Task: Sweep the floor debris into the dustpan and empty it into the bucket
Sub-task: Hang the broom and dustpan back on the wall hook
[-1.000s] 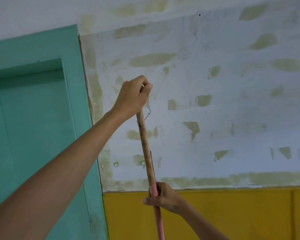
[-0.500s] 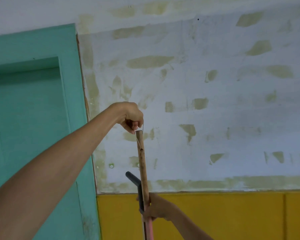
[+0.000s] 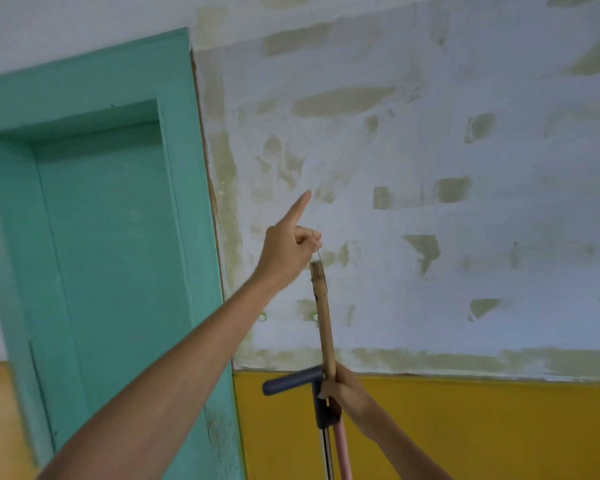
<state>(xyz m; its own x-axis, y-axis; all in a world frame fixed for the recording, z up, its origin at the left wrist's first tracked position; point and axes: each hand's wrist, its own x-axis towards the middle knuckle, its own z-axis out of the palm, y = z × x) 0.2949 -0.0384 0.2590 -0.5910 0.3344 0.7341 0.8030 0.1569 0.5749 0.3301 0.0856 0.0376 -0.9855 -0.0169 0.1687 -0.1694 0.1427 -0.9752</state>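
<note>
Broom handle (image 3: 323, 313) stands upright before the patched wall (image 3: 430, 168); our left hand (image 3: 288, 251) pinches its wire loop (image 3: 316, 252) at the top, index finger out, right hand (image 3: 343, 393) clenches broom handle and dustpan handle (image 3: 293, 379) together.

The bare left arm reaches up, left hand (image 3: 289, 249) pinching (index finger pointing upward). The right hand (image 3: 340, 388) stays low, fingers curled closed.
</note>
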